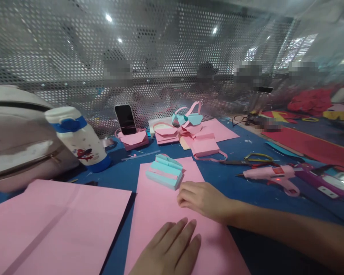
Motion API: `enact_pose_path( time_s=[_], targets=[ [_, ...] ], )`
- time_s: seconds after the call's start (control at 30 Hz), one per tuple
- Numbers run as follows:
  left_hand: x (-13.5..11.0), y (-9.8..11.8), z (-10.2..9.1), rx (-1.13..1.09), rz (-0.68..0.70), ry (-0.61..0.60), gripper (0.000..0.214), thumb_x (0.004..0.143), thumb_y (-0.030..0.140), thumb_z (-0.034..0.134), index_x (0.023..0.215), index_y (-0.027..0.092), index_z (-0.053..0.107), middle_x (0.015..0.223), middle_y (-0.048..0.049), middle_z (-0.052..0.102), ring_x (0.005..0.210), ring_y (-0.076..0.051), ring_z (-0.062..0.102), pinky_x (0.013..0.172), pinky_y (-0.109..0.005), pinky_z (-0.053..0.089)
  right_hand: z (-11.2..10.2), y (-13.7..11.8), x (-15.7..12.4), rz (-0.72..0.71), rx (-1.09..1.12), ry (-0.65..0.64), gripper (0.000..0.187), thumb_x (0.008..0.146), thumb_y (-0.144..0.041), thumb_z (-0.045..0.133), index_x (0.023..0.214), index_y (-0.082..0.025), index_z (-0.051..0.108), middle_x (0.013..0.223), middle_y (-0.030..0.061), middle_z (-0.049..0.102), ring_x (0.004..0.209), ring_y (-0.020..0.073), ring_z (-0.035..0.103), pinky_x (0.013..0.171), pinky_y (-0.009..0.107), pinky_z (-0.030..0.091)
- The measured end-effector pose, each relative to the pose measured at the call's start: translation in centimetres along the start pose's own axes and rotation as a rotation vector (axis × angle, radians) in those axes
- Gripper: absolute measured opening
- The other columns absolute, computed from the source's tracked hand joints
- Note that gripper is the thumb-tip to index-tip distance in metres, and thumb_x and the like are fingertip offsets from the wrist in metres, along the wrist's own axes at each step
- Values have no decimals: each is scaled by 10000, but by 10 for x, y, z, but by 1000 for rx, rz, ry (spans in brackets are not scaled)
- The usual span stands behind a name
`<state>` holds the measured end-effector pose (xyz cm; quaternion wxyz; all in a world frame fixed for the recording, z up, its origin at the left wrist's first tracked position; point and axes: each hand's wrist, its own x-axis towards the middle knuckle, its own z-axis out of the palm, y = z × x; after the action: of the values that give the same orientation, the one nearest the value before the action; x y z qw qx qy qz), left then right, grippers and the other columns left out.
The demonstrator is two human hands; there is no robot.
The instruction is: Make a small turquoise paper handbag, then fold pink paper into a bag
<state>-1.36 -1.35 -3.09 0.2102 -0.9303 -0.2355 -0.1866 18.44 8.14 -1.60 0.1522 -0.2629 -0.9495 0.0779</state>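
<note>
Left hand (pixel 167 248) at 6 o'clock of the frame, palm down, flat on the middle pink sheet (pixel 160 206). Fingers straight and close together, pointing to 1 o'clock, holding nothing, just lying on the paper.

Right hand (pixel 202 198) comes in from 4 o'clock, forearm across the blue mat (pixel 232 183). Knuckles up, fingers loosely curled, tips on the same sheet. Nothing is seen clasped between them. It sits just beyond the left hand, near but not touching.

The middle pink sheet lies flat on the mat at centre, long side running 12 to 6. A teal and pink folded paper piece (pixel 164 172) sits on its far end, at 11 o'clock of the right hand, just beside the fingertips, apart from them.

A second pink sheet (pixel 54 225) lies at 8 o'clock, creased down the middle, with a narrow gap of mat between the two sheets.

- 10 o'clock: white bottle with blue band (pixel 80 139), tilted, leaning toward a pale zip bag (pixel 17 141).
- 12 o'clock: phone (pixel 125 119) standing upright in a pink paper purse (pixel 133 139). To the right of it, a pile of pink folded purses (pixel 200 143) with a teal bow (pixel 187 119) on top.
- 3 o'clock: pink glue gun (pixel 271 173) lying on its side, nozzle to the left, and scissors (pixel 255 159) just behind it.

A perforated metal panel (pixel 160 57) stands behind the table. The people beyond it are blurred.
</note>
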Motion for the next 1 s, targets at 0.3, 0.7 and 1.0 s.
enact_pose_path(
  time_s=[0.3,0.7,1.0],
  targets=[
    [-1,1,0,12,-7,-2,357,1026,223,354,1257,173,621,1293,-81,637,1150,-225,609,899,-335,534,-5,-5,2,-68,-146,-107,236,990,-150,406,863,-159,604,858,36,611,720,146,520,576,273,327],
    [-2,0,0,2,-3,-1,328,1022,240,398,1260,187,617,1300,-63,632,1159,-213,604,927,-314,515,-24,13,-8,114,296,-96,92,944,-160,543,887,-174,613,893,12,627,776,128,578,695,232,415],
    [-2,0,3,12,-9,-9,335,1028,241,379,1264,202,613,1305,-48,632,1164,-212,604,917,-318,526,-18,11,-10,21,186,-69,150,965,-206,535,874,-187,653,909,14,658,826,127,592,685,226,403]
  ],
)
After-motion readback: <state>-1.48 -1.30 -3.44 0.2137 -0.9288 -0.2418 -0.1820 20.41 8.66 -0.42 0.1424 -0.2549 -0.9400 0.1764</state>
